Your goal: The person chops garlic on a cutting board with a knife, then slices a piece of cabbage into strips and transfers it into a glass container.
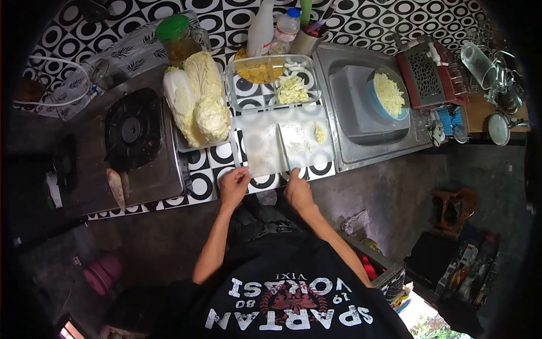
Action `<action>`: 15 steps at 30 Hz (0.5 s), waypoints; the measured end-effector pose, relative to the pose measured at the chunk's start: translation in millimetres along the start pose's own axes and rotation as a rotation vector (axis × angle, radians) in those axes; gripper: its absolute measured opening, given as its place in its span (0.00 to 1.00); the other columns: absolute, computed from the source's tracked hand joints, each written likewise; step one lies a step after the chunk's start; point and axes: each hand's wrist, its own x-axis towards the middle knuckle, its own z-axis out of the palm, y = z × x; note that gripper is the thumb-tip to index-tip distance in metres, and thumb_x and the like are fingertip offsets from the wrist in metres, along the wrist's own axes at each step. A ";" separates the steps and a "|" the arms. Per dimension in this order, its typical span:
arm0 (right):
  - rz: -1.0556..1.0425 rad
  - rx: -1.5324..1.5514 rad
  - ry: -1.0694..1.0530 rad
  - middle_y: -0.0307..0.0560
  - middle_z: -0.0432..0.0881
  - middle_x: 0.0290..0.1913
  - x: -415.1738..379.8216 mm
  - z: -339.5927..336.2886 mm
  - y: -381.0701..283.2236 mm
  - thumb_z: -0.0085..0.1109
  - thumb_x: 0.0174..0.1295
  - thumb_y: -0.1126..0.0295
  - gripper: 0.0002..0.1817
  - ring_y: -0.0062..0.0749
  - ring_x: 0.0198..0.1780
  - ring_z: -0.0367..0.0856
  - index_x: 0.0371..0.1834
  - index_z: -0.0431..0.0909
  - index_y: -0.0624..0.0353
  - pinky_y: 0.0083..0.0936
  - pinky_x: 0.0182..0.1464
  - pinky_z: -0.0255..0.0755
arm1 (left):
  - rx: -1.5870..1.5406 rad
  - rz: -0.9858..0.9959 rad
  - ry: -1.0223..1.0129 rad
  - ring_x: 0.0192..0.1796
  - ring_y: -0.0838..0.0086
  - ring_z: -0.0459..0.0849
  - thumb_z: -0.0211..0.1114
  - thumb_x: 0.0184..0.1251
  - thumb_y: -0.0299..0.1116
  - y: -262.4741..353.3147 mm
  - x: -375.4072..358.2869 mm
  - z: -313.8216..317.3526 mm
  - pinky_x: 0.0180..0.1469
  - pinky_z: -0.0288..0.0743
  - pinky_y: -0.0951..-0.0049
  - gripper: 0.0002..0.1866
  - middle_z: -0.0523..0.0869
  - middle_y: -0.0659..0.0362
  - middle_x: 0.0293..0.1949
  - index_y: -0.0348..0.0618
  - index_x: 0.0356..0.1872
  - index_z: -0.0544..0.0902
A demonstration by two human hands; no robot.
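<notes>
My right hand [298, 191] is closed round the handle of a knife [282, 144], whose blade lies over the white cutting board [262, 141] and points away from me. Small chopped bits [299, 146] are scattered to the right of the blade, with a little yellowish heap [319, 134] near the board's right edge. At the board's near left corner is my left hand [234, 185], its fingers bent and drawn together. Whether they pinch the corner or something small, I cannot make out. Just behind the board, a clear tray [230, 90] holds cut pale green and white pieces [292, 90].
Whole napa cabbages [197, 101] and a cauliflower-like head [212, 117] fill a container on the left, beside the stove [132, 130]. A bowl of chopped pieces [388, 96] stands in the sink [370, 144]. Bottles [286, 31] and a green-lidded jar [174, 39] line the back.
</notes>
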 end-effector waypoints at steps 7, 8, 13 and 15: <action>-0.005 0.011 0.045 0.77 0.76 0.29 8.0 18.4 11.2 0.47 0.55 0.76 0.13 0.74 0.38 0.75 0.41 0.59 0.69 0.56 0.42 0.69 | 0.036 0.043 0.003 0.37 0.80 0.82 0.62 0.61 0.23 4.6 9.7 0.7 0.42 0.74 0.82 0.12 0.85 0.57 0.36 0.32 0.46 0.80; -0.041 0.015 0.043 0.76 0.76 0.28 6.7 13.1 15.0 0.48 0.55 0.76 0.13 0.73 0.37 0.75 0.41 0.58 0.68 0.56 0.41 0.69 | 0.052 0.043 -0.009 0.38 0.80 0.82 0.62 0.61 0.23 2.8 3.7 -0.2 0.42 0.75 0.82 0.12 0.85 0.56 0.36 0.32 0.46 0.80; -0.054 0.044 0.016 0.74 0.77 0.31 1.7 -0.5 8.2 0.54 0.53 0.75 0.17 0.72 0.39 0.76 0.41 0.58 0.66 0.56 0.43 0.69 | 0.067 0.074 0.002 0.38 0.80 0.82 0.62 0.60 0.23 3.1 -1.3 -6.3 0.42 0.75 0.81 0.13 0.85 0.56 0.37 0.32 0.46 0.80; -0.084 0.060 0.014 0.74 0.77 0.31 -3.5 17.0 10.9 0.54 0.53 0.75 0.17 0.72 0.38 0.75 0.40 0.57 0.66 0.57 0.42 0.69 | 0.073 0.041 0.048 0.38 0.79 0.82 0.63 0.61 0.24 3.0 -5.9 -11.4 0.42 0.75 0.81 0.12 0.85 0.56 0.37 0.33 0.46 0.80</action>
